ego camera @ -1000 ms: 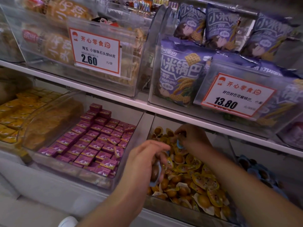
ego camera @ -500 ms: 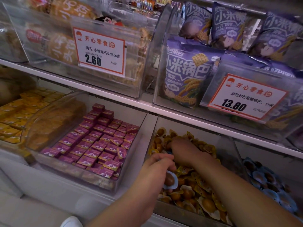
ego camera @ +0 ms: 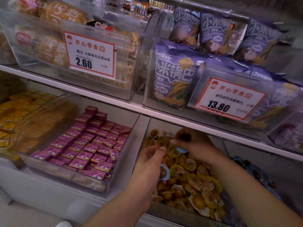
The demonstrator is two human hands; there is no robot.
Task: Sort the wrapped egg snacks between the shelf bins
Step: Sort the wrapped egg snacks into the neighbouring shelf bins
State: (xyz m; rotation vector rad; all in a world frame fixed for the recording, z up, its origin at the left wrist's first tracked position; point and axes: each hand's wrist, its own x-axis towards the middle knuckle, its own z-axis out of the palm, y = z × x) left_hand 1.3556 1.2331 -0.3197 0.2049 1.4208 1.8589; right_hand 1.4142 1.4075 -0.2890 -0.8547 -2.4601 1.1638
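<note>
Since the earlier frame your right hand [ego camera: 195, 145] has reached deeper into the egg bin [ego camera: 172, 212], fingers pinching 1 blue-wrapped egg [ego camera: 181, 150]. Your left hand [ego camera: 150, 167] grips 1 blue egg [ego camera: 164, 173] over the same bin's yellow-wrapped eggs [ego camera: 193, 182].

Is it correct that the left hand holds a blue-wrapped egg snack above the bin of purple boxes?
Not quite. In the head view the left hand holds the blue-wrapped egg snack above the bin of yellow-wrapped egg snacks, not the purple boxes beside it.
</note>
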